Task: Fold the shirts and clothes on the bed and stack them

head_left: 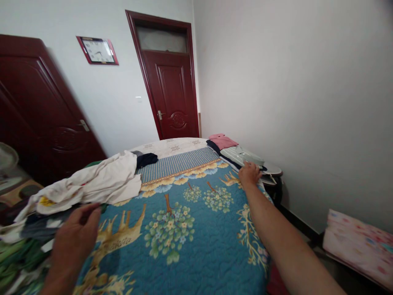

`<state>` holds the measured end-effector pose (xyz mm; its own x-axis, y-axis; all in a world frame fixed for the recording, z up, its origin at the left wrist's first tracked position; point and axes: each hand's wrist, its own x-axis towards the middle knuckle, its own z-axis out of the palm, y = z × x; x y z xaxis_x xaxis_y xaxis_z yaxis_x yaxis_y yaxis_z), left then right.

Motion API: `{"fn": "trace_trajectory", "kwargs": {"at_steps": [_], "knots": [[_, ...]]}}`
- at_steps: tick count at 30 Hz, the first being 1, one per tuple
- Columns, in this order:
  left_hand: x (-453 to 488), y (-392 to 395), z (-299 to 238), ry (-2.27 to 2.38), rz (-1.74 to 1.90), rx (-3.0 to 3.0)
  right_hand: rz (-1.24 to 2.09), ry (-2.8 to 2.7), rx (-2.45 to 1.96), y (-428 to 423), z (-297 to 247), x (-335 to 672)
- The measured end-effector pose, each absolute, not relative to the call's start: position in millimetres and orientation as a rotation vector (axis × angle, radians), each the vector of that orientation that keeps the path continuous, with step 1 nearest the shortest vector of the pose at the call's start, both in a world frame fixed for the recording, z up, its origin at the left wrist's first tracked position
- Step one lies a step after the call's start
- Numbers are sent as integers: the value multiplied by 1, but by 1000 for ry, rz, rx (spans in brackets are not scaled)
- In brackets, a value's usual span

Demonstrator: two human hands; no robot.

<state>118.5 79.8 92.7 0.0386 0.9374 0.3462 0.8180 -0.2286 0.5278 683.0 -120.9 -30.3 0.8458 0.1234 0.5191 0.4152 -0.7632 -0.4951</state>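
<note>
My right hand (pixel 249 173) reaches far across the blue quilted bedspread (pixel 190 229) and rests, fingers flat, on a pale grey-green folded garment (pixel 244 156) at the bed's right edge. Behind that garment lies a pink folded piece (pixel 222 141) on something dark. My left hand (pixel 75 235) hovers low at the left, fingers curled toward a heap of unfolded clothes (pixel 92 184) topped by a cream garment; whether it grips anything I cannot make out.
A dark navy item (pixel 146 159) lies at the heap's far end. Two dark red doors (pixel 172 94) and a wall clock (pixel 98 51) are behind the bed. A floral cushion or mattress (pixel 359 246) sits on the floor at right.
</note>
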Motion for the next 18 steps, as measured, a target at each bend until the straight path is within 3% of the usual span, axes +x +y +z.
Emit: {"fn": "trace_trajectory", "kwargs": {"at_steps": [8, 18], "knots": [[212, 36, 40, 1173, 758, 2011, -602, -395, -2397, -122, -21, 688], [255, 31, 7, 1022, 599, 2163, -487, -446, -2506, -121, -14, 689]]}}
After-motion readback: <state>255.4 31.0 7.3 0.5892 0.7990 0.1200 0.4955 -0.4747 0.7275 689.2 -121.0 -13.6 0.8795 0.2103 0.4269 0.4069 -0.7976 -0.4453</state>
